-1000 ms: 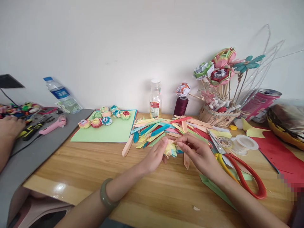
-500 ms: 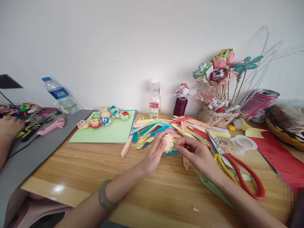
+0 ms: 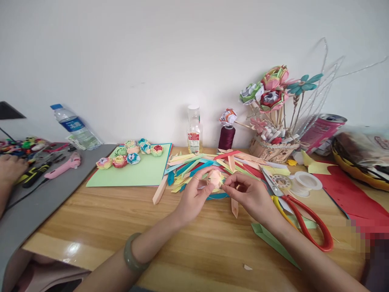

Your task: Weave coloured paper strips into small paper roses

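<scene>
Between the thumb and fingers of my left hand point(image 3: 194, 196) is a small peach and yellow paper flower point(image 3: 215, 178). The fingertips of my right hand point(image 3: 247, 194) are pinched together at the flower's right edge; what they grip is too small to make out. Behind and beneath both hands spreads a pile of folded paper strips point(image 3: 188, 168) in several colours. Scissors point(image 3: 299, 211) with red and yellow handles lie right of my right hand, and a green folded strip point(image 3: 267, 239) lies partly under my right forearm.
Several finished paper flowers point(image 3: 120, 161) sit on green paper point(image 3: 127, 177) at left. A bottle of yellowish liquid point(image 3: 194, 136), purple thread spool point(image 3: 226, 138) and flower basket point(image 3: 269, 150) stand along the wall. Another person's hand point(image 3: 12, 168) rests far left near a pink glue gun point(image 3: 65, 165).
My right fingertips have come in against the flower's right edge, and the flower in my left hand now shows more of its peach side. The view has shifted slightly.
</scene>
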A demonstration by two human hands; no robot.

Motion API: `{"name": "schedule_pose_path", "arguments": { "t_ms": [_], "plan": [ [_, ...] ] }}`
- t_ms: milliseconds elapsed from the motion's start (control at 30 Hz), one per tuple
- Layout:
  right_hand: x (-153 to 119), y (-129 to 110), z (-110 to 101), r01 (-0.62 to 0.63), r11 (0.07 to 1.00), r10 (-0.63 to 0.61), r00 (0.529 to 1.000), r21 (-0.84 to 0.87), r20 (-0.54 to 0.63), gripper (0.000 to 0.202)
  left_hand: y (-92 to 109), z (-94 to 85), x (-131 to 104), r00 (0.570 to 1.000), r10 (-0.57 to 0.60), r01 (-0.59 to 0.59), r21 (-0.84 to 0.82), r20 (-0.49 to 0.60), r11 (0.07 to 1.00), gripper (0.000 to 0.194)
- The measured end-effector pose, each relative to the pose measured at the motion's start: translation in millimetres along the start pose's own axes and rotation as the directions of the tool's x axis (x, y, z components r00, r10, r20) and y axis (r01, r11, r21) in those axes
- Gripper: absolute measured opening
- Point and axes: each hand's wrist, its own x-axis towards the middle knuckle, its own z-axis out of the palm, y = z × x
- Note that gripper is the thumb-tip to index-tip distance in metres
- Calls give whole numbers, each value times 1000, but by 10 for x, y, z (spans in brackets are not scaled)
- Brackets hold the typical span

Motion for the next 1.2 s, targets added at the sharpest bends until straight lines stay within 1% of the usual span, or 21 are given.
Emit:
{"name": "schedule_pose_path", "arguments": {
  "t_ms": [67,167,300,500,633,700,767,833,1000,1200],
  "plan": [
    [3,-18,-10,22,999,-22,1000,-35,-15,17,11,0,8,999,-37,37,-1,-15,999,42],
    [5,-24,-21,53,996,-55,998,-70,-30,15,27,2,14,998,-59,59,-10,-35,998,43],
    [7,-5,-29,65,996,-67,997,-58,-34,14,-7,10,9,998,-25,23,-40,-51,999,44],
    [3,-33,-37,-31,999,32,999,-31,30,17,-98,11,11,994,71,-74,-37,-77,997,43],
    [8,-54,-58,-15,999,18,999,-47,47,17,-112,10,25,990,104,-105,-10,-91,994,42],
    [13,-56,-79,-17,999,19,998,-37,54,19,-105,6,28,990,105,-105,8,-97,994,43],
    [19,-59,-106,-44,999,45,996,-11,83,21,-95,1,27,991,92,-90,24,-96,996,43],
    [25,-64,-135,-65,998,62,989,17,132,23,-84,-6,24,994,73,-70,38,-86,997,44],
    [41,-76,-187,-67,996,52,966,51,252,24,-65,-14,18,996,50,-47,57,-69,997,46],
    [45,-46,-180,-70,995,51,968,66,245,27,-39,-17,20,997,41,-36,83,-60,996,46]
  ]
}}
